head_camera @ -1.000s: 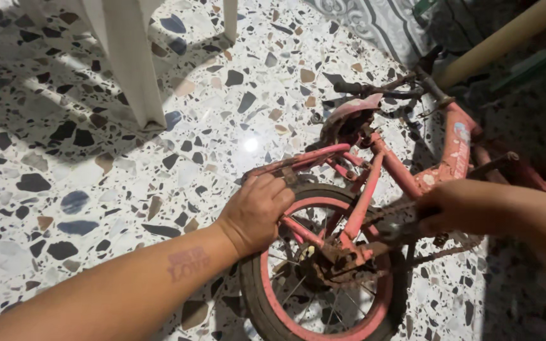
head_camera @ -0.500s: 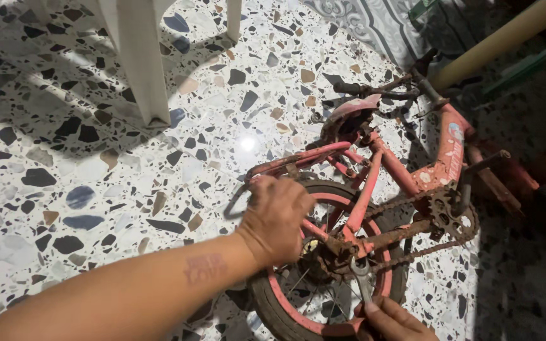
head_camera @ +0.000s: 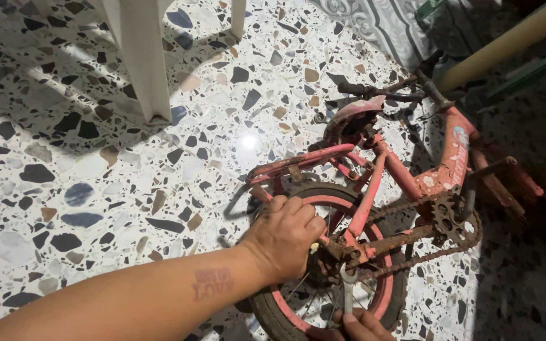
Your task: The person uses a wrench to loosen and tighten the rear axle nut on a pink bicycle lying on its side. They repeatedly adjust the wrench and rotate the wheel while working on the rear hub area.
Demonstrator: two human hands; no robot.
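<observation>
A small rusty pink bicycle (head_camera: 412,177) lies upside down on the terrazzo floor, its rear wheel (head_camera: 330,265) nearest me. My left hand (head_camera: 285,237) is closed over the top of the rear tyre and the frame stay. My right hand (head_camera: 358,327) shows only at the bottom edge, gripping a metal spanner (head_camera: 347,287) whose head sits at the rear axle nut. The rusty chain and sprocket (head_camera: 453,221) are to the right of the wheel.
White plastic chair legs (head_camera: 140,63) stand at the upper left. A yellowish pole (head_camera: 507,41) and green bars lean at the upper right, beside a patterned wall base. The right side lies in deep shadow.
My right hand left the crank area and dropped to the bottom edge, now holding a spanner at the rear axle. My left hand stays on the tyre.
</observation>
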